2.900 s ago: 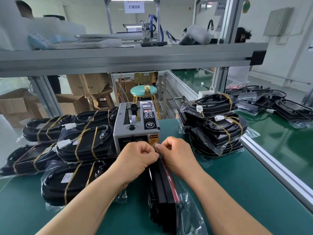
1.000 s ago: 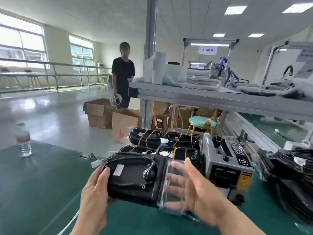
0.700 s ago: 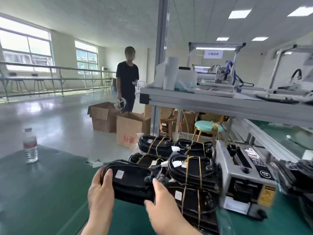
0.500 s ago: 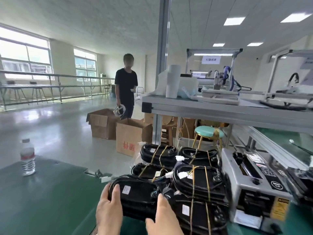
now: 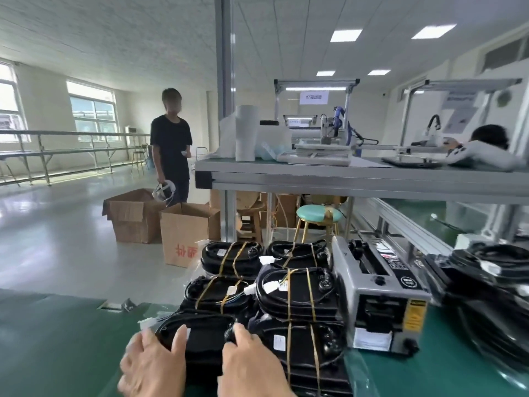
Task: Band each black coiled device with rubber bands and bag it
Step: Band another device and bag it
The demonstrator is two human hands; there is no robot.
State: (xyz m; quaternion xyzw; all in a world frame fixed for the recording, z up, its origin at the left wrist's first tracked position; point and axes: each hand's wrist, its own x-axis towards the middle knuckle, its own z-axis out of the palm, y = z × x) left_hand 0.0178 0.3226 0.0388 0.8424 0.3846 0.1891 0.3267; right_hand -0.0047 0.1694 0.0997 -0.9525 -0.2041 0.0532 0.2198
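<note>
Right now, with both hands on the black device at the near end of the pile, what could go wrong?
The left hand and right hand rest on the black device, which lies against a stacked pile of banded devices; a shove could shift the pile. White connectors stick out of neighbouring bundles and might snag. The pile's back row sits at the far edge of the table, so one could tip off.

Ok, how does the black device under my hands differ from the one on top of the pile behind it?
The device under your hands shows no bands; the top device wears two yellowish bands. Your left hand and right hand rest on the first; the top device is untouched and sits higher, on another. Both are black with coiled cable.
</note>
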